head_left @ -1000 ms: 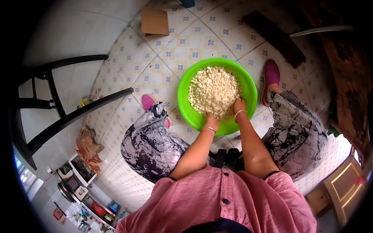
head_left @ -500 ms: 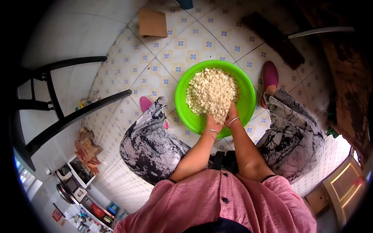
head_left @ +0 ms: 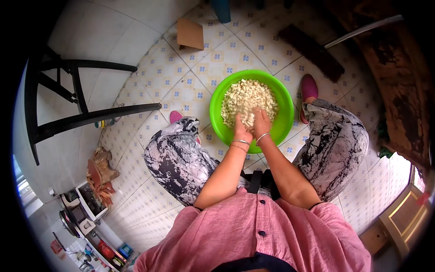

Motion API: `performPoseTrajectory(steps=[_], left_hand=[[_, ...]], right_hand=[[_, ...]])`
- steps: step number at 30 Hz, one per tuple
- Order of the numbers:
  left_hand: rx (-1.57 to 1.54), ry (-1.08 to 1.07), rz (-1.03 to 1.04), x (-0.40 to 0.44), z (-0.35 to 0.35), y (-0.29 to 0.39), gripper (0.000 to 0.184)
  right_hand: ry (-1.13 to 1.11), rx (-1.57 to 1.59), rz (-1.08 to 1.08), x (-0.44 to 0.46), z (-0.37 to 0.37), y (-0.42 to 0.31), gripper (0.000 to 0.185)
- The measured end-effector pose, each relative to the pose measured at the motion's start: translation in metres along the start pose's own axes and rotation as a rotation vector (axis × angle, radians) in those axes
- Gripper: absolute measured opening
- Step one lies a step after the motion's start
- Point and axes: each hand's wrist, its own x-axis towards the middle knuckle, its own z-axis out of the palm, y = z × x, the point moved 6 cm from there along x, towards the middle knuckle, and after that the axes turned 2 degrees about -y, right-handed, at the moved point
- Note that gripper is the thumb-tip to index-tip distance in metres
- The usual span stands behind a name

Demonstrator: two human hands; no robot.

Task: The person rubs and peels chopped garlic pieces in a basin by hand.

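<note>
A bright green plastic basin sits on the tiled floor between my feet. Small cream-white diced cubes are heaped in it, mostly toward its far side. My left hand and my right hand are side by side over the near part of the heap, cupped together around a scoop of the cubes. A few cubes between the hands look blurred by motion. The fingertips are partly hidden among the cubes. Each wrist wears a silver bangle.
A cardboard box stands on the floor beyond the basin. To the right lies a dark broom head with a metal handle. A black metal frame stands at left. Pink shoes flank the basin.
Both hands have moved up and toward the middle of the basin, now cupping cubes, where before they were pushed into the near edge of the heap. The camera view has shifted slightly.
</note>
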Motion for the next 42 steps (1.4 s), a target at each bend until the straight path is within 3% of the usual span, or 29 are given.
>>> performPoseTrajectory(steps=[2,4,5,6,8,14,18,19,21,22,23,25,26,28,29,31,34,36,37,38,40,42], left_hand=[[-0.032,-0.002,0.044,-0.003,0.003,0.007,0.047],[-0.011,-0.105,0.063,-0.008,0.007,0.013,0.049],[-0.109,-0.407,-0.002,0.023,-0.013,0.01,0.047],[-0.108,-0.407,-0.005,0.02,-0.008,0.008,0.047],[0.016,-0.301,-0.003,0.016,-0.004,0.0,0.046],[0.226,-0.056,0.023,-0.014,0.017,-0.017,0.04],[0.186,-0.04,0.008,-0.027,0.03,-0.005,0.034],[0.179,-0.038,0.012,-0.018,0.024,-0.002,0.034],[0.092,-0.246,0.051,0.003,0.019,0.006,0.028],[0.087,-0.249,0.048,0.007,0.013,0.011,0.028],[0.083,-0.424,-0.043,0.007,0.014,0.012,0.026],[0.015,-0.688,-0.168,0.028,0.004,0.002,0.026],[0.014,-0.687,-0.168,0.013,0.018,-0.001,0.026],[0.23,-0.124,0.068,-0.021,0.032,0.002,0.031],[0.286,-0.157,0.078,-0.018,0.035,-0.002,0.038],[0.289,-0.115,0.044,-0.018,0.031,-0.01,0.039],[0.282,-0.075,-0.003,-0.033,0.04,-0.006,0.042],[0.246,0.02,0.071,-0.052,0.054,0.006,0.039],[0.18,-0.118,0.129,-0.015,0.028,0.007,0.038],[0.177,-0.119,0.13,-0.003,0.017,0.012,0.038],[0.153,-0.242,-0.069,0.016,0.002,0.014,0.039],[0.024,-0.647,-0.181,0.043,-0.013,0.001,0.041]], right_hand=[[-0.043,-0.072,0.016,-0.009,0.007,-0.007,0.028],[-0.137,-0.289,-0.254,-0.029,0.025,-0.038,0.033],[-0.229,-0.367,-0.263,-0.03,0.031,-0.039,0.038],[-0.225,-0.366,-0.263,-0.032,0.032,-0.039,0.038],[-0.126,-0.661,-0.315,-0.035,0.032,-0.041,0.042],[0.018,-0.733,-0.408,0.01,0.008,-0.044,0.036],[-0.073,-0.437,0.074,0.006,0.011,-0.018,0.033],[-0.105,-0.523,-0.009,0.001,0.014,-0.02,0.032],[-0.122,-0.61,-0.241,-0.021,0.022,-0.04,0.031],[-0.148,-0.675,-0.31,-0.026,0.024,-0.037,0.031],[-0.216,-0.853,-0.355,-0.026,0.028,-0.026,0.031],[-0.482,-1.592,-0.523,-0.001,0.034,0.037,0.031],[-0.48,-1.646,-0.53,0.007,0.029,0.05,0.031],[-0.057,-0.617,-0.322,-0.015,0.016,-0.043,0.031],[-0.057,-0.616,-0.319,-0.009,0.015,-0.044,0.031],[-0.032,-0.493,-0.034,0.013,0.005,-0.034,0.032],[-0.128,-0.557,0.005,0.004,0.01,-0.034,0.033],[-0.164,-0.621,0.029,-0.011,0.016,-0.034,0.033],[-0.169,-0.615,-0.042,-0.019,0.019,-0.034,0.034],[-0.173,-0.609,-0.114,-0.026,0.023,-0.034,0.035],[-0.174,-0.606,-0.186,-0.029,0.025,-0.037,0.036],[-0.188,-0.577,-0.214,-0.029,0.025,-0.039,0.036]])
